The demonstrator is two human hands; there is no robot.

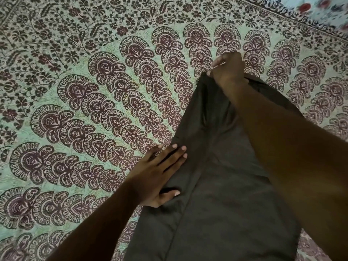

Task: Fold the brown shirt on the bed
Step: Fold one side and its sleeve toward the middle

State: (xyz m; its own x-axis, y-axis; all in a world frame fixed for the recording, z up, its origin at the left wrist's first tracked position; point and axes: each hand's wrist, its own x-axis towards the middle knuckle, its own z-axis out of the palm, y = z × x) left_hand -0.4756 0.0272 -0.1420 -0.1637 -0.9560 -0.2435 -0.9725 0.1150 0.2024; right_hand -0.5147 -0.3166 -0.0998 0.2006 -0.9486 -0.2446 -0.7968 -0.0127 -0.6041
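The brown shirt (222, 185) lies lengthwise on the bed as a long narrow strip, running from the bottom edge up toward the middle right. My left hand (160, 174) rests flat on the shirt's left edge, fingers straight and spread. My right hand (228, 69) pinches the far end of the shirt and lifts it slightly off the bed. My right forearm crosses over the shirt's right side and hides it.
The bed is covered by a pale green sheet (94, 91) printed with dark maroon paisley fans and a floral border. A second cloth with red flowers (320, 8) shows at the top right corner.
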